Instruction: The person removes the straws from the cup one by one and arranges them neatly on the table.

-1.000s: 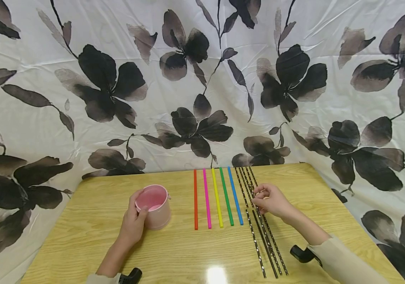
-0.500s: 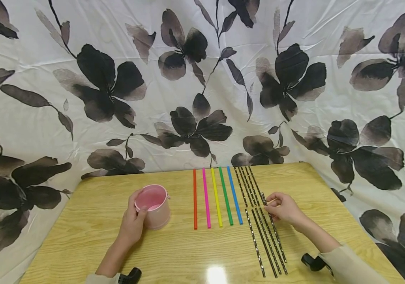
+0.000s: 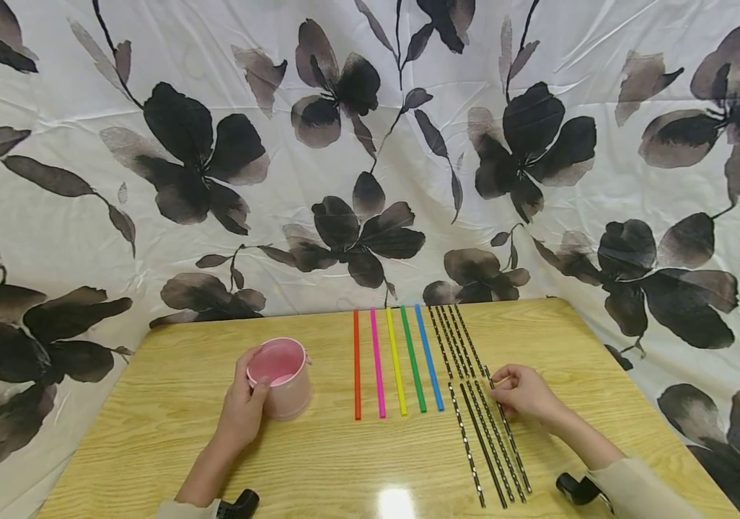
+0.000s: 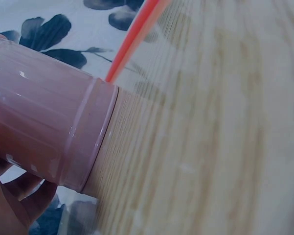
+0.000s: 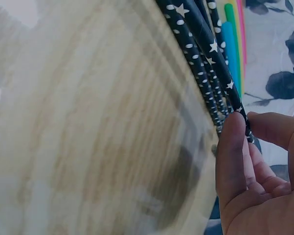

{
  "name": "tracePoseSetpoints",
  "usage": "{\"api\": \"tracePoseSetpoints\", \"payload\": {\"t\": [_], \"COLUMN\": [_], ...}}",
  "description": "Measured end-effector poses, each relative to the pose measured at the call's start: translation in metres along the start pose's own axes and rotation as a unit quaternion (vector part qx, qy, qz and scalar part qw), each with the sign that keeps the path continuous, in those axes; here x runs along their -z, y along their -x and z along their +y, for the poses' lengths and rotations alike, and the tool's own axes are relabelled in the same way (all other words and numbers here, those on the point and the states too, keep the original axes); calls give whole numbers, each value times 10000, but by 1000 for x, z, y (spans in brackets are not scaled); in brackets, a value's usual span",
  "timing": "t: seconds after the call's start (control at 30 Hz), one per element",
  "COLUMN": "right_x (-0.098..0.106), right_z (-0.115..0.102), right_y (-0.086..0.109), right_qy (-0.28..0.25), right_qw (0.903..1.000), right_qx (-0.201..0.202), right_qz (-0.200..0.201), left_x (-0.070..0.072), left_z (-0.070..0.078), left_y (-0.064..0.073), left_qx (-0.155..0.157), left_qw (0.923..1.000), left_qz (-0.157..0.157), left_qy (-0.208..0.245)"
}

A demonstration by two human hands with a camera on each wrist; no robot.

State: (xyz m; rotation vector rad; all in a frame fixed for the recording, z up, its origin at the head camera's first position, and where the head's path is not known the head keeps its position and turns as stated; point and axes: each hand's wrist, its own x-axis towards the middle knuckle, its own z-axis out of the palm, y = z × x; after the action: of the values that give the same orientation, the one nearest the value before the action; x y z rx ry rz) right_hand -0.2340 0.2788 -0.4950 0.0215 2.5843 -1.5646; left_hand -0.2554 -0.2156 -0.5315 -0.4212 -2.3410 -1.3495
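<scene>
My left hand (image 3: pixel 244 407) grips a small pink bucket (image 3: pixel 291 398) that stands upright on the left half of the table. In the left wrist view the bucket (image 4: pixel 49 105) lies sideways across the picture, curled fingers (image 4: pixel 34 200) beneath it. My right hand (image 3: pixel 527 395) pinches a black straw with white stars (image 5: pixel 214 46) near one end, between thumb and fingertip. In the head view this straw (image 3: pixel 514 447) slants at the right end of the nearer row of black straws (image 3: pixel 490 445). Some of its neighbours are white-dotted in the right wrist view.
Red (image 3: pixel 357 364), pink (image 3: pixel 378 364), yellow (image 3: pixel 397 364), green (image 3: pixel 413 364) and blue straws (image 3: pixel 430 360) lie side by side mid-table. A farther row of black patterned straws (image 3: pixel 453 342) sits beside the blue one. A floral cloth (image 3: pixel 357 158) hangs behind the table (image 3: pixel 318 468).
My right hand has moved right and nearer, drawing the star-patterned straw from across the farther row to the right end of the nearer row. The left hand and bucket stay put.
</scene>
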Motion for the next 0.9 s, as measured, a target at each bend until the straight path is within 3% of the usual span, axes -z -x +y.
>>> {"api": "tracePoseSetpoints", "payload": {"t": [0.3,0.53,0.9], "right_x": [-4,-5,-5], "right_z": [12,17,18], "right_y": [0,2,1], "right_qy": [-51,168,242], "right_qw": [9998,9994,9990], "right_qx": [-179,-281,-310], "right_qz": [20,144,200], "left_x": [-1,-5,-1], "left_z": [-2,-7,-3], "left_y": [1,2,0], "left_qx": [-44,-75,-159], "left_qw": [9999,9998,9999], "left_qz": [48,76,39], "left_qy": [-79,145,6]}}
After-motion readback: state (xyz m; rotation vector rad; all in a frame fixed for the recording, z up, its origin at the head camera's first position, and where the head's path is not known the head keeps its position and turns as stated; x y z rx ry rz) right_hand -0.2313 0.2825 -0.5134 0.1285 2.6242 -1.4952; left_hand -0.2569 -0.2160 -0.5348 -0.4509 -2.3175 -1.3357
